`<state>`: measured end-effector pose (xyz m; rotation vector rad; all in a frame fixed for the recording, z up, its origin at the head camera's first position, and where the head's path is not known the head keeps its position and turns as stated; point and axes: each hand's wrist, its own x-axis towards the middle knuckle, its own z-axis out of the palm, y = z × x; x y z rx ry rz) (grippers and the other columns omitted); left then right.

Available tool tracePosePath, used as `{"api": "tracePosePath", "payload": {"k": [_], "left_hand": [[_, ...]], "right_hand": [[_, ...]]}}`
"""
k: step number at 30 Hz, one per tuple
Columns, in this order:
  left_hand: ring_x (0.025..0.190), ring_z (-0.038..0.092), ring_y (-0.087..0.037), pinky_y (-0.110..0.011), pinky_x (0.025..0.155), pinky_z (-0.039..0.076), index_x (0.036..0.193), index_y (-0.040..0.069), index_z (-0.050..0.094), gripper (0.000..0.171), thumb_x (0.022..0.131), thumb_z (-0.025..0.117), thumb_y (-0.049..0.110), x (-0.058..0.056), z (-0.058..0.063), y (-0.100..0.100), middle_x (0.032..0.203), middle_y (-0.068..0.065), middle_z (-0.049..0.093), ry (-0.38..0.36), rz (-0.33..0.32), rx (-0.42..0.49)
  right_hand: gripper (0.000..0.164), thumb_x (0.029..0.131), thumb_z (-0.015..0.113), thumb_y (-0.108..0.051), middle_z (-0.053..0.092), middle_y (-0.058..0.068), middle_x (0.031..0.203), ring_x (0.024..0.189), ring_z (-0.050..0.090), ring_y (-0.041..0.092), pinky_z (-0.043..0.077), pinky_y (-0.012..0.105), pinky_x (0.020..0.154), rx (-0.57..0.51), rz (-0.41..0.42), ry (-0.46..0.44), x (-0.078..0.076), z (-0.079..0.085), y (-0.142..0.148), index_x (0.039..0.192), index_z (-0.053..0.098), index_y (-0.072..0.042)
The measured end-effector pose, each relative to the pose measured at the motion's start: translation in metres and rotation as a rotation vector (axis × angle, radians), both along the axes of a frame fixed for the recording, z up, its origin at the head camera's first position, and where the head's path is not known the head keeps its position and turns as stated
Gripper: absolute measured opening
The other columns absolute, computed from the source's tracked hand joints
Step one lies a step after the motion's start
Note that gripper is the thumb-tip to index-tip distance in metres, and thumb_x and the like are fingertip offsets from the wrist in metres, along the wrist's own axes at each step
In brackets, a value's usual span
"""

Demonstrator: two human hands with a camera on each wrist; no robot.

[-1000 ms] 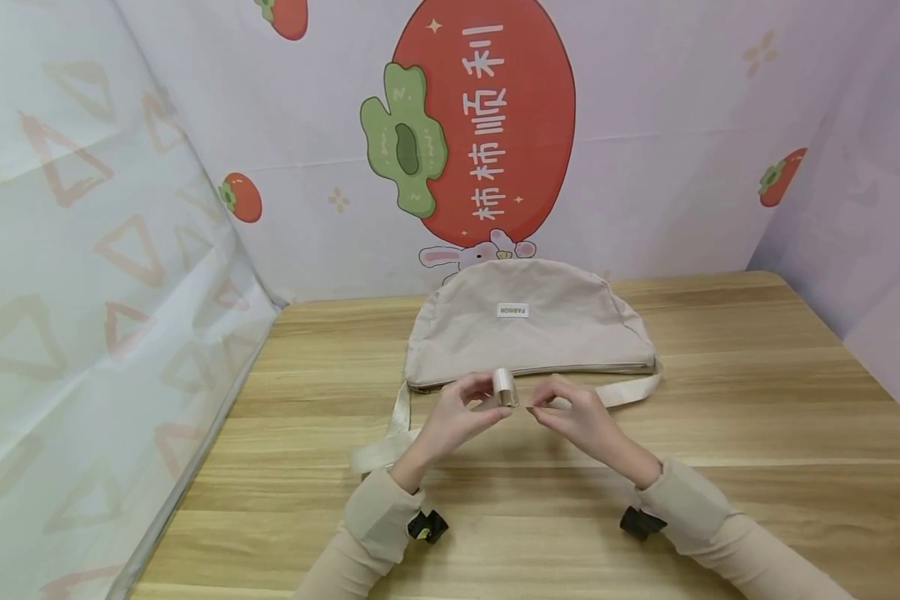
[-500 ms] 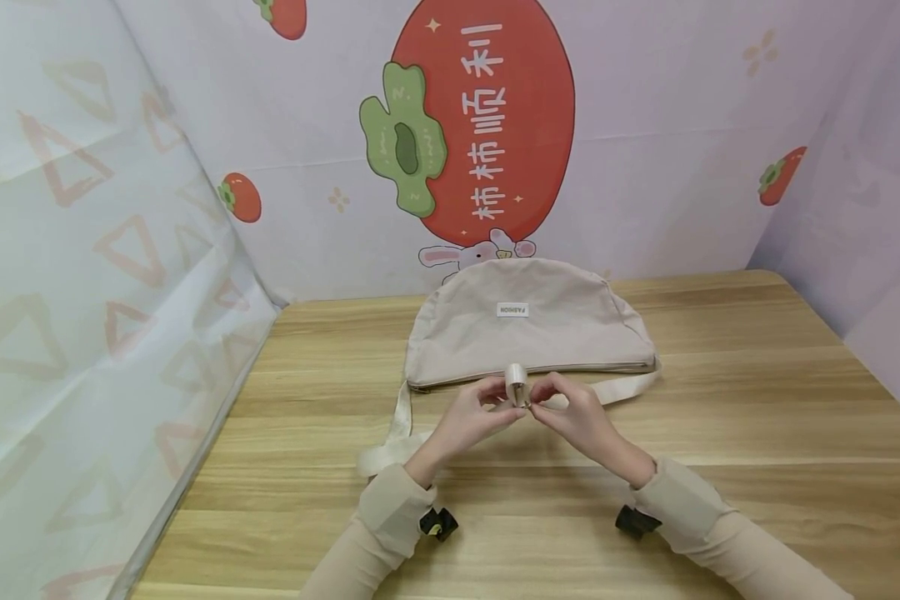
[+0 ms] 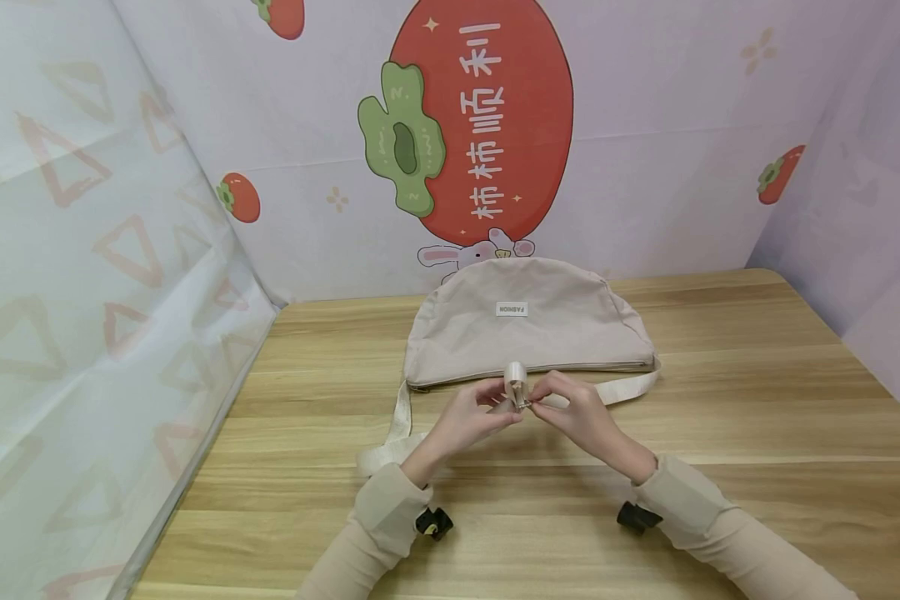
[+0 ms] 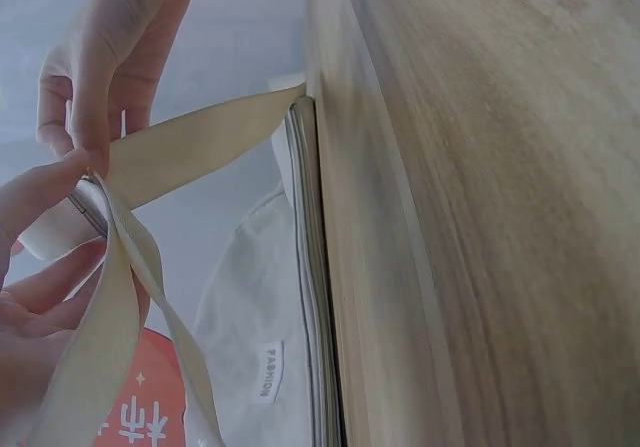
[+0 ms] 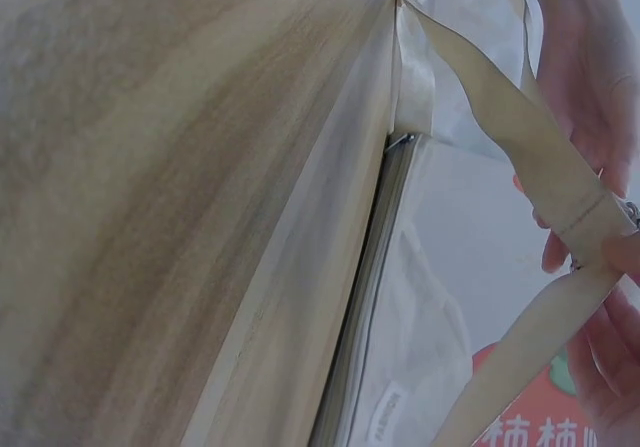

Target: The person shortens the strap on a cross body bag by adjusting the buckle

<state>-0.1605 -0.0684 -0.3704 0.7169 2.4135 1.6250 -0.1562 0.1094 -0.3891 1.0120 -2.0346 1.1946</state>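
A beige fabric bag (image 3: 525, 337) with a FASHION label lies on the table, its zipped edge toward me. In front of that edge my left hand (image 3: 468, 417) and right hand (image 3: 581, 418) meet at the bag's strap. The left thumb and fingers pinch the strap beside a small metal buckle (image 4: 90, 207). My right thumb and fingertips pinch the strap right at the buckle, from the other side. A short strap loop (image 3: 515, 372) stands up between the hands. In the right wrist view the strap (image 5: 510, 132) runs taut past the fingers, which partly hide the buckle.
The wooden table (image 3: 757, 375) spreads out on both sides of the bag. A slack length of strap (image 3: 382, 457) lies by the left wrist. Behind the table hangs a printed cloth backdrop (image 3: 645, 200), with a pale curtain (image 3: 82, 333) at the left.
My left hand has moved right with the strap loop, closing the small gap to my right hand. The bag stays in place, and the slack strap at the left has shifted slightly.
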Motion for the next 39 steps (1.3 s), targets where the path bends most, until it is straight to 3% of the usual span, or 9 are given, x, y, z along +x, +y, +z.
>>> {"api": "tracePosePath", "payload": {"k": [3, 10, 17, 29, 39], "left_hand": [[0.090, 0.057, -0.034, -0.045, 0.079, 0.046, 0.109, -0.008, 0.057, 0.037, 0.075, 0.067, 0.000, -0.001, -0.003, -0.003, 0.103, -0.021, 0.061, 0.040, -0.005, -0.005], [0.087, 0.060, -0.024, -0.032, 0.076, 0.050, 0.104, -0.002, 0.063, 0.031, 0.074, 0.070, 0.006, -0.014, -0.033, -0.008, 0.102, -0.013, 0.063, 0.157, 0.012, -0.072], [0.089, 0.061, -0.018, -0.021, 0.075, 0.049, 0.094, 0.000, 0.067, 0.020, 0.075, 0.068, 0.005, -0.013, -0.036, -0.010, 0.099, -0.011, 0.064, 0.299, 0.011, -0.129], [0.102, 0.055, -0.024, -0.034, 0.092, 0.041, 0.087, 0.003, 0.067, 0.012, 0.077, 0.066, 0.009, -0.008, -0.036, -0.025, 0.106, -0.011, 0.062, 0.305, 0.063, -0.280], [0.100, 0.055, -0.023, -0.033, 0.089, 0.042, 0.085, 0.002, 0.066, 0.009, 0.076, 0.063, 0.001, -0.009, -0.041, -0.042, 0.102, -0.014, 0.062, 0.348, 0.083, -0.311]], "right_hand": [[0.030, 0.055, 0.066, 0.024, 0.057, 0.010, 0.070, 0.065, 0.057, 0.022, 0.048, 0.019, 0.063, 0.005, -0.007, -0.003, -0.001, -0.001, 0.001, 0.071, 0.057, 0.000], [0.029, 0.055, 0.065, 0.026, 0.057, 0.011, 0.070, 0.065, 0.057, 0.024, 0.050, 0.023, 0.061, 0.001, 0.000, -0.012, 0.001, 0.004, 0.001, 0.070, 0.057, 0.002], [0.029, 0.055, 0.067, 0.025, 0.057, 0.011, 0.070, 0.064, 0.057, 0.024, 0.050, 0.025, 0.060, -0.008, 0.002, -0.002, 0.001, 0.003, 0.003, 0.070, 0.057, 0.002], [0.031, 0.053, 0.068, 0.026, 0.058, 0.011, 0.070, 0.063, 0.057, 0.024, 0.050, 0.024, 0.061, -0.004, -0.031, 0.000, 0.001, 0.003, 0.007, 0.069, 0.057, 0.002], [0.031, 0.051, 0.070, 0.024, 0.059, 0.012, 0.072, 0.065, 0.057, 0.025, 0.047, 0.016, 0.067, -0.007, -0.069, 0.020, -0.003, -0.002, 0.010, 0.068, 0.058, 0.001]]}}
